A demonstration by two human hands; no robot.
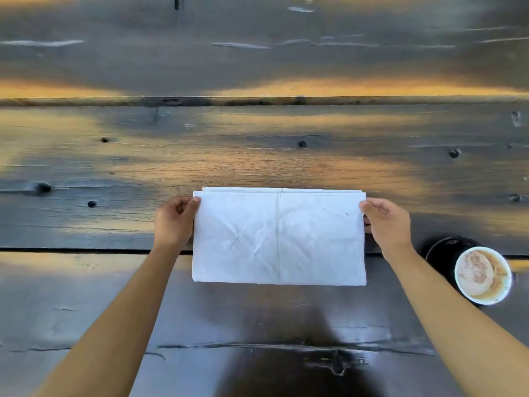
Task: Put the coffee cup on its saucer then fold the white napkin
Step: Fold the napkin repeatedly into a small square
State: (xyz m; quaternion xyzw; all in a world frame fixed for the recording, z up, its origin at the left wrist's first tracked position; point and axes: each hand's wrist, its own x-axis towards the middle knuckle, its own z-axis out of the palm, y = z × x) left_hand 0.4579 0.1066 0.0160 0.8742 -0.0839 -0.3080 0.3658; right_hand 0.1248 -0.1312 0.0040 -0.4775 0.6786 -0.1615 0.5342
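We see the white napkin [279, 236] lying flat on the dark wooden table [257, 156], folded into a wide rectangle w/ a vertical crease down its middle. At its far edge, layers of cloth show stacked, slightly offset from each other. The near edge is a clean fold line.

Taking the napkin as our landmark: the left hand [174, 222] sits at its far-left corner, thumb on top of the cloth and fingers curled, pinching that corner. The right hand [386, 222] sits at the far-right corner, thumb likewise on top, fingers curled under, pinching the cloth there. Both forearms run back toward us from either side of the napkin, bare.

To the right of the napkin, beyond the right wrist and near its lower-right corner, stands the coffee cup [483, 275], white, w/ foamy brown coffee inside. It sits on a dark round saucer [440, 250], which shows mostly on the cup's far-left side; the rest is hidden under the cup. Cup and napkin are apart, not touching.

The table has wide planks w/ seams running left-right; one seam passes under the napkin approx. at its lower third.
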